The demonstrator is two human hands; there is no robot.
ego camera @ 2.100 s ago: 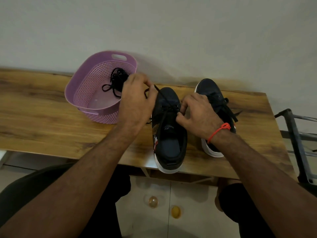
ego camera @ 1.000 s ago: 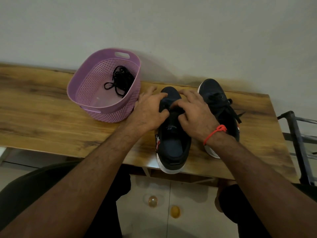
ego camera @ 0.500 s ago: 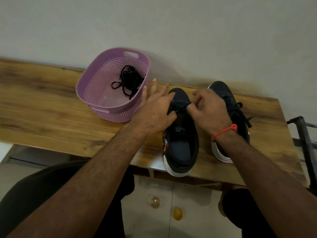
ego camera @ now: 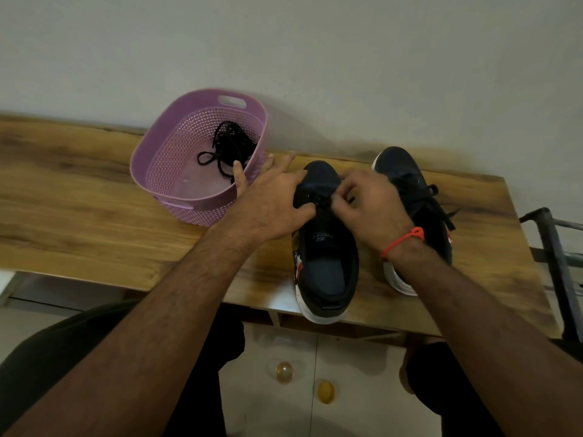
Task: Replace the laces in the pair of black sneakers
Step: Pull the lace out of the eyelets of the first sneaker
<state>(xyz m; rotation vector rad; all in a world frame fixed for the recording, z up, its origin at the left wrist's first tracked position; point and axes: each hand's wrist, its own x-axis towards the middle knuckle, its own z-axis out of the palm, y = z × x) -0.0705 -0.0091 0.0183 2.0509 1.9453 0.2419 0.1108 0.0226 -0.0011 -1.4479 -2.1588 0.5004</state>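
Near black sneaker (ego camera: 326, 263) at wooden table (ego camera: 79, 222) front edge, left hand (ego camera: 274, 206) spread, steadying toe, right hand (ego camera: 369, 206) pinching lace (ego camera: 321, 201) at lowest eyelets, second sneaker (ego camera: 419, 197) just beside, spare laces (ego camera: 227, 146) in purple basket (ego camera: 164, 159).

Right sneaker (ego camera: 419, 197) half behind right hand (ego camera: 369, 206); metal frame (ego camera: 555, 257) cut off at right edge.
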